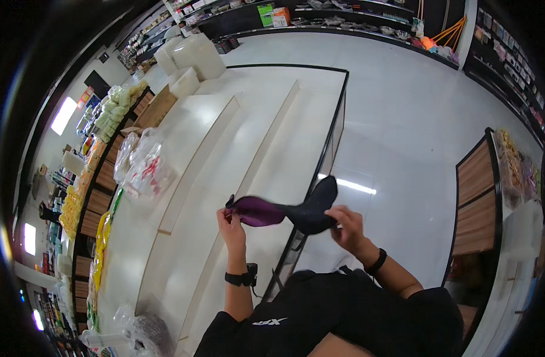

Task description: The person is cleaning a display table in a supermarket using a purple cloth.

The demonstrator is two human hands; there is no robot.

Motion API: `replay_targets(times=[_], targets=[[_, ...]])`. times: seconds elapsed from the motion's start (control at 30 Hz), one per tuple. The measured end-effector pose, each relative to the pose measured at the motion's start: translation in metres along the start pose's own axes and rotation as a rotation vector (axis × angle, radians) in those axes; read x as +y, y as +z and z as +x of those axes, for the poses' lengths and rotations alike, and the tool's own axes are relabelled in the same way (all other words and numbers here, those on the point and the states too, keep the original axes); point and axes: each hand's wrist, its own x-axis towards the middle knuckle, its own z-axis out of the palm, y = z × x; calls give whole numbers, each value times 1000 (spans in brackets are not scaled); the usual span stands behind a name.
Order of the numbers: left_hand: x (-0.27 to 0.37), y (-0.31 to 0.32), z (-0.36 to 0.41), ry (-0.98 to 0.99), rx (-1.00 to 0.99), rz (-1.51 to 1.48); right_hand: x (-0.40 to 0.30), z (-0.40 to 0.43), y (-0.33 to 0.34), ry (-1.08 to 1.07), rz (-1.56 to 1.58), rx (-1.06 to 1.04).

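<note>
A black, flexible cloth-like piece (314, 209) with a purple side is stretched between my hands, twisted near its middle. My left hand (232, 227) pinches its purple end, where a small dark tip stands up above the fingers. At the other end, the fingertips of my right hand (347, 226) grip the black part, which rises in a rounded flap. The piece hangs in the air over the edge of a white stepped display stand (272, 174). What exactly the piece is, I cannot tell.
Clear plastic bags (147, 172) lie on the stand's left side, beyond the steps. White plastic containers (198, 56) and a cardboard box (156, 107) occupy its far end. A bubble-wrapped bundle (149, 334) sits near left. Another wood-panelled display unit (477, 174) stands right, across the tiled floor (397, 134).
</note>
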Motion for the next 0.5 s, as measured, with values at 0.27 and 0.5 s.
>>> replay_targets(times=[0.27,0.5], targets=[[11,224,45,241,-173,281,187,46,-86,200,-259,235],[-15,426,135,64,-665,237,348,97,-151,254,-425,230]])
